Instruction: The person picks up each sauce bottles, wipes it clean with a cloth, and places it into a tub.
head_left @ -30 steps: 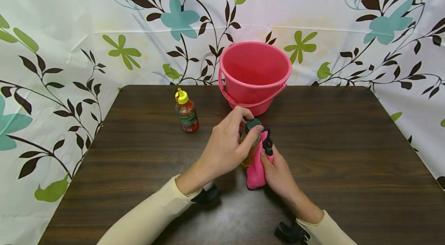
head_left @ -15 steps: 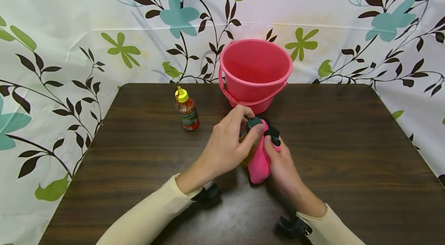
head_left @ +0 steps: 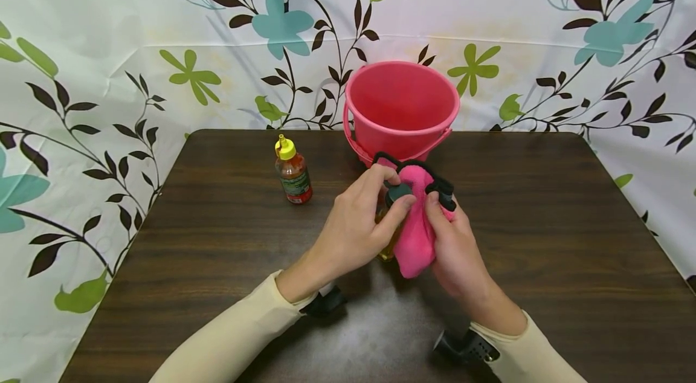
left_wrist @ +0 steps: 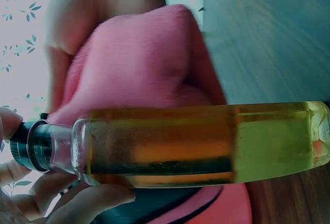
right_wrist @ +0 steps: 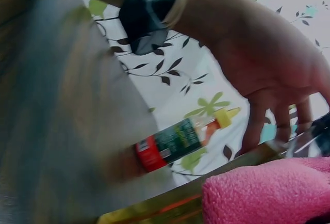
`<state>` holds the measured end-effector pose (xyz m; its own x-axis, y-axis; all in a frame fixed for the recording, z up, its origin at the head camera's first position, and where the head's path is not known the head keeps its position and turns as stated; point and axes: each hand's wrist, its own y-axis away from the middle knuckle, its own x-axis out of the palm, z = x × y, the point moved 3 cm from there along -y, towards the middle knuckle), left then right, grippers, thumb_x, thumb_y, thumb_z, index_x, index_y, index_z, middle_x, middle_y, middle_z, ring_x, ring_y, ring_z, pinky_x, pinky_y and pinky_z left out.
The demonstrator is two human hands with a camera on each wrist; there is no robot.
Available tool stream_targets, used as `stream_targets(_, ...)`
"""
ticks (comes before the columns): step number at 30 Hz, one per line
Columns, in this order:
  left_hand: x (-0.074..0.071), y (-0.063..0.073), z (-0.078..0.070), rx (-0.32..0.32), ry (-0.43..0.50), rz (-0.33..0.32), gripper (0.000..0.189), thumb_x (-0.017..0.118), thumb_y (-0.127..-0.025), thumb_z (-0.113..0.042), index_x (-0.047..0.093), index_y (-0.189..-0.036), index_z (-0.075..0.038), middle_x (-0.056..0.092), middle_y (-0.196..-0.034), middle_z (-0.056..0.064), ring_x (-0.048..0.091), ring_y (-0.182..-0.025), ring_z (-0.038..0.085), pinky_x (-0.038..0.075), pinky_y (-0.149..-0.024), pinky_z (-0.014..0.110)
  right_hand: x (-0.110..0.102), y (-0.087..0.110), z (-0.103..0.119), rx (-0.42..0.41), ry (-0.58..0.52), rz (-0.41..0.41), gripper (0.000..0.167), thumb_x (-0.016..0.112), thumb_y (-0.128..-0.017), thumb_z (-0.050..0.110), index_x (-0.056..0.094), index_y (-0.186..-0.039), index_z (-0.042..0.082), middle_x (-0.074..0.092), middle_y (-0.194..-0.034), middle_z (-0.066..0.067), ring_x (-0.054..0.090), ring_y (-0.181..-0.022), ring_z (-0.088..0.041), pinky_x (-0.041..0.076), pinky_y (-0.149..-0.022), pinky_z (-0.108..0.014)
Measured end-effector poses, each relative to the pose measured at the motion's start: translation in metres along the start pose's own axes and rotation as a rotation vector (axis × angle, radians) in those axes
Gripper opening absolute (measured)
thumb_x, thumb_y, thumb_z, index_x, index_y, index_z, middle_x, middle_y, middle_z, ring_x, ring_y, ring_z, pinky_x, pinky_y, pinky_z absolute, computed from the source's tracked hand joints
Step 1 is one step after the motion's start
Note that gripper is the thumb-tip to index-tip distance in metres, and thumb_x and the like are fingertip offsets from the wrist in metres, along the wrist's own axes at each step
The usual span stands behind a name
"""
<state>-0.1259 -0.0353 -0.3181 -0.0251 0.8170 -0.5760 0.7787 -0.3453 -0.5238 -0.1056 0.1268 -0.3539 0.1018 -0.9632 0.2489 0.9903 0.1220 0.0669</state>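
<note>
My left hand (head_left: 350,223) pinches a clear glass bottle (left_wrist: 170,146) near its dark cap (head_left: 399,192) and neck. Amber-yellow liquid fills much of the bottle, which stands upright over the table. In my right hand (head_left: 462,250) is a pink cloth (head_left: 415,235) with black edging, gripped between thumb and fingers. The cloth lies against the bottle's right side and hides part of it in the head view. The left wrist view shows the cloth bunched behind the bottle. At the lower right of the right wrist view, the pink cloth (right_wrist: 265,193) covers part of the bottle.
Behind the hands stands a pink bucket (head_left: 402,96) with its handle hanging down in front. A small red sauce bottle (head_left: 294,171) with a yellow nozzle cap stands to the left. Both rest on a dark wooden table (head_left: 217,238); a floral curtain (head_left: 136,20) hangs behind it.
My right hand has moved up and to the right with the cloth, whose black-edged top now spreads before the bucket. My left hand and the bottle have stayed nearly still.
</note>
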Motion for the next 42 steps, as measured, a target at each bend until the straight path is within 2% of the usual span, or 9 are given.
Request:
stream_targets(4, 0.000, 0.000, 0.000, -0.002, -0.011, -0.007, 0.029, 0.069, -0.102, -0.030, 0.056, -0.120, -0.012, 0.060, -0.099, 0.001, 0.058, -0.082, 0.011, 0.052, -0.072, 0.025, 0.002, 0.001, 0.015, -0.013, -0.018, 0.005, 0.040, 0.043, -0.114, 0.041, 0.042, -0.146, 0.019, 0.057, -0.131, 0.001, 0.062, -0.119, -0.011, 0.056, -0.100, -0.024)
stream_targets(9, 0.001, 0.001, 0.001, -0.010, -0.016, -0.008, 0.028, 0.069, -0.102, -0.030, 0.057, -0.119, -0.011, 0.060, -0.097, 0.002, 0.060, -0.080, 0.015, 0.052, -0.069, 0.025, 0.003, 0.004, 0.035, -0.007, -0.040, -0.001, 0.046, 0.044, -0.112, 0.047, 0.039, -0.149, 0.020, 0.054, -0.131, -0.001, 0.060, -0.121, -0.015, 0.058, -0.097, -0.025)
stream_targets(13, 0.000, 0.002, 0.001, -0.016, -0.028, -0.012, 0.028, 0.069, -0.101, -0.030, 0.057, -0.117, -0.011, 0.062, -0.096, 0.002, 0.061, -0.079, 0.013, 0.053, -0.069, 0.026, 0.003, 0.007, 0.048, -0.037, -0.057, -0.025, 0.047, 0.045, -0.111, 0.048, 0.040, -0.148, 0.019, 0.053, -0.134, -0.001, 0.056, -0.126, -0.017, 0.058, -0.096, -0.023)
stream_targets(17, -0.002, 0.002, 0.002, -0.025, -0.041, -0.002, 0.029, 0.069, -0.100, -0.032, 0.057, -0.118, -0.012, 0.063, -0.097, 0.002, 0.060, -0.079, 0.010, 0.053, -0.067, 0.025, 0.000, 0.009, 0.056, -0.078, -0.053, -0.047, 0.045, 0.045, -0.111, 0.047, 0.041, -0.146, 0.018, 0.054, -0.132, -0.001, 0.057, -0.123, -0.018, 0.060, -0.092, -0.023)
stream_targets(24, -0.005, 0.001, 0.003, -0.038, -0.041, 0.012, 0.030, 0.070, -0.100, -0.033, 0.057, -0.119, -0.013, 0.064, -0.097, 0.000, 0.061, -0.078, 0.008, 0.053, -0.066, 0.024, -0.003, 0.009, 0.052, -0.082, -0.017, -0.051, 0.041, 0.045, -0.112, 0.043, 0.046, -0.142, 0.015, 0.060, -0.120, 0.001, 0.066, -0.108, -0.013, 0.061, -0.086, -0.023)
stream_targets(31, -0.007, -0.002, 0.003, -0.054, -0.042, 0.022, 0.032, 0.071, -0.099, -0.037, 0.056, -0.116, -0.014, 0.063, -0.094, 0.000, 0.066, -0.078, 0.017, 0.053, -0.065, 0.026, -0.006, 0.010, 0.048, -0.089, 0.012, -0.044, 0.039, 0.046, -0.113, 0.042, 0.046, -0.139, 0.014, 0.057, -0.119, 0.000, 0.065, -0.109, -0.014, 0.061, -0.086, -0.024)
stream_targets(36, -0.009, -0.003, 0.003, -0.069, -0.006, 0.049, 0.031, 0.071, -0.100, -0.035, 0.056, -0.118, -0.015, 0.064, -0.098, 0.000, 0.067, -0.082, 0.017, 0.056, -0.070, 0.027, -0.007, 0.013, 0.046, -0.123, 0.043, -0.042, 0.036, 0.044, -0.114, 0.038, 0.047, -0.137, 0.012, 0.057, -0.117, -0.001, 0.065, -0.107, -0.015, 0.062, -0.084, -0.025)
stream_targets(42, -0.012, 0.000, 0.004, -0.079, 0.054, 0.056, 0.025, 0.067, -0.103, -0.031, 0.059, -0.121, -0.016, 0.069, -0.106, -0.001, 0.069, -0.088, 0.010, 0.062, -0.080, 0.029, -0.006, 0.012, 0.044, -0.160, 0.025, -0.029, 0.032, 0.043, -0.114, 0.036, 0.048, -0.136, 0.012, 0.059, -0.114, 0.000, 0.066, -0.102, -0.014, 0.062, -0.082, -0.026)
